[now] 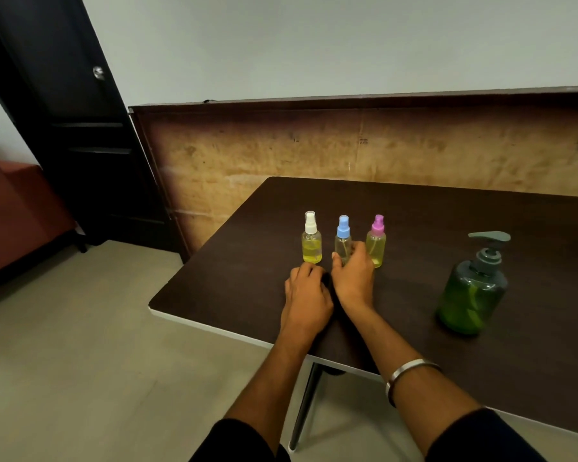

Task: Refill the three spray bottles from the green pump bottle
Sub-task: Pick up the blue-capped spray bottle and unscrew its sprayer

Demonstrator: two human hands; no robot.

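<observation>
Right hand (353, 271) is on the blue bottle (343, 240), the middle one of the three, fingers curled round its lower body. That bottle looks clear, nearly empty, while the white bottle (311, 238) on its left and the pink bottle (376, 241) on its right both show yellow liquid. So I'd call this the start of the blue one's refill: taking hold before opening it.

Left hand (306, 296) sits on the table (231, 281) just in front of the white bottle, fingers loosely curled, nothing in it as far as I can tell.

All three small bottles stand upright in a row, long axes vertical, spray heads up; which way the nozzles face is too small to tell. The pump bottle (472, 291) stands upright too, well apart on the right, spout pointing left toward the row.

Next, I'd guess the blue cap has to twist off, left hand helping, then the open neck goes under that spout.
</observation>
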